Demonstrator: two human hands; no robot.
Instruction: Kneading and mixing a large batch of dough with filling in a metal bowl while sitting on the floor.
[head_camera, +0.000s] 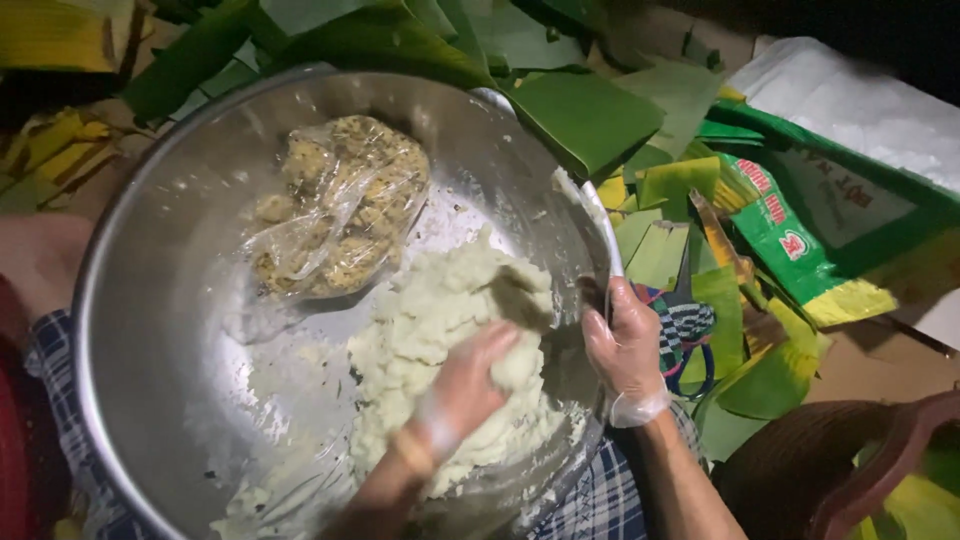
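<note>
Stainless steel gleams across most of the view: a large round metal bowl (150, 330) sits tilted on the person's lap, over a blue-and-white checked cloth (60, 400) that shows below its rim. Inside the bowl, toward its right half, lies a pale, lumpy mound of white mashed dough (430, 320), and above that mound, nearer the far rim, rests a clear plastic bag of yellowish crumbly filling (335, 205), untouched. The left hand (470, 385), sheathed in a thin transparent glove, is pressed into the near side of the dough with its fingers (500, 345) curled around a clump of it, so they are grasping the mash rather than lying loose. The right hand (625, 345), gloved the same way, sits at the bowl's right rim with its fingers (600, 330) closed over the edge, steadying it. Beyond the bowl's far and right rim lie cut green banana leaves (585, 115) and a green and yellow woven sack (810, 235) (its print is left unread). The step in hand looks like kneading or pulling off a portion of dough; the next move would call for a firm squeeze and lift while the rim hand keeps the bowl from sliding.
</note>
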